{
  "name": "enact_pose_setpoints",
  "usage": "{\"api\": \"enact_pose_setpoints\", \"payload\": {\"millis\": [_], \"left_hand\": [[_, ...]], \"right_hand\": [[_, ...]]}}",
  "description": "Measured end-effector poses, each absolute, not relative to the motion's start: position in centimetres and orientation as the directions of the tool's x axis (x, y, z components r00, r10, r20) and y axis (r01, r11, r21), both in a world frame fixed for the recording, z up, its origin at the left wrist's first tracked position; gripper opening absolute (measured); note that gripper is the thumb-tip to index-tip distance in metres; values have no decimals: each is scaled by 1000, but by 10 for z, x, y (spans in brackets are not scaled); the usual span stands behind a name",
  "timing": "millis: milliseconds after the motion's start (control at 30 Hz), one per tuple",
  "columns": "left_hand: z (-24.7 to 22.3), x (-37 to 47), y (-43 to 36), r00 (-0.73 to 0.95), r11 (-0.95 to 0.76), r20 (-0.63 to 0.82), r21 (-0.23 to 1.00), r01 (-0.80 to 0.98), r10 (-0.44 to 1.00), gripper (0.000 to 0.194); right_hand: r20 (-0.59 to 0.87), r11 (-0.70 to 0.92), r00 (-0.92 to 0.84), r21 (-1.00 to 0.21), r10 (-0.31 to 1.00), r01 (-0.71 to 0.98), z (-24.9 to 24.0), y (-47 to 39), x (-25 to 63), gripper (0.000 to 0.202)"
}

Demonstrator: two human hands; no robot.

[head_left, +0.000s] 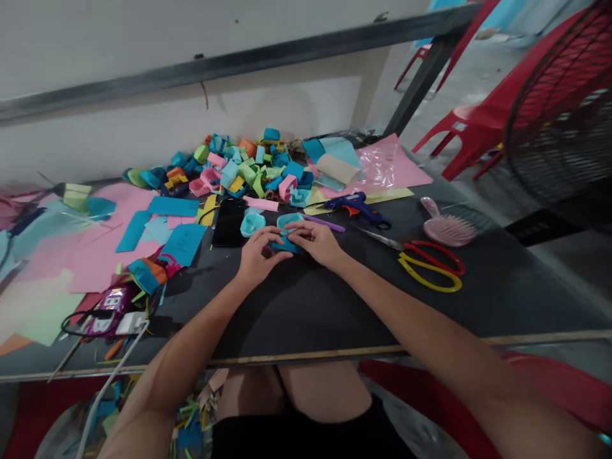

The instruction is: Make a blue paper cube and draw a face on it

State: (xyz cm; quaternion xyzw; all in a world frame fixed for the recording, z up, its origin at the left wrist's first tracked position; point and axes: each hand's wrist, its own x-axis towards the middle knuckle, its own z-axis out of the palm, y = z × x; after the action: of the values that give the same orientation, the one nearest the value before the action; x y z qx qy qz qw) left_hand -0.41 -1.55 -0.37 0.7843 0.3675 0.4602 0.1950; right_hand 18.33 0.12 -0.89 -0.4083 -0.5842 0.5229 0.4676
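Note:
Both hands meet at the middle of the dark table, around a small blue paper piece. My left hand has its fingers bent on the piece's left side. From the right, my right hand pinches its upper edge with thumb and fingers. Just behind them stand a light blue paper cup and a second light blue one, partly covered by the fingers. A black phone lies left of the cups, and a purple strip lies behind my right hand.
Folded coloured paper pieces are heaped at the back. A blue glue gun, scissors and a pink hairbrush lie right. Paper sheets and a purple device lie left. A fan stands far right.

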Motion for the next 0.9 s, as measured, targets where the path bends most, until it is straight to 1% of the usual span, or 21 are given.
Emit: {"api": "enact_pose_setpoints", "payload": {"millis": [67,133,167,233,333,467,567,667,767,833,900], "left_hand": [[-3,-9,-14,391,-709,608,465,530,691,26],[-4,-13,-13,433,-728,639,309,612,635,23],[-4,-15,-13,439,-732,655,266,627,615,22],[-5,-15,-14,453,-746,666,242,621,593,22],[-5,-12,-17,455,-753,649,295,588,609,21],[-1,-8,-18,342,-702,646,450,552,682,17],[0,-8,-16,282,-680,637,554,481,718,17],[-3,-7,-14,205,-610,588,659,441,782,25],[-7,-7,-12,71,-477,501,759,443,863,31],[-8,-7,-10,-8,-389,438,806,446,899,32],[-7,-7,-9,-51,-342,404,830,441,913,31]], "right_hand": [[109,110,-234,-994,966,-7,-9,0,183,45],[120,119,-247,-993,961,-22,-9,-1,183,44],[130,126,-253,-992,959,-33,-9,-1,183,43],[144,136,-255,-990,956,-47,-9,-1,183,42],[146,136,-245,-989,958,-59,-8,1,183,42],[115,90,-288,-991,951,-101,-8,0,183,47],[117,95,-271,-991,956,-93,-9,-1,182,48],[168,165,-165,-986,972,-32,-10,-2,181,40],[263,265,-43,-963,964,53,-11,-5,179,32],[327,327,-19,-935,945,139,-9,-8,179,28],[358,354,-28,-905,933,236,-6,-11,179,27]]}}
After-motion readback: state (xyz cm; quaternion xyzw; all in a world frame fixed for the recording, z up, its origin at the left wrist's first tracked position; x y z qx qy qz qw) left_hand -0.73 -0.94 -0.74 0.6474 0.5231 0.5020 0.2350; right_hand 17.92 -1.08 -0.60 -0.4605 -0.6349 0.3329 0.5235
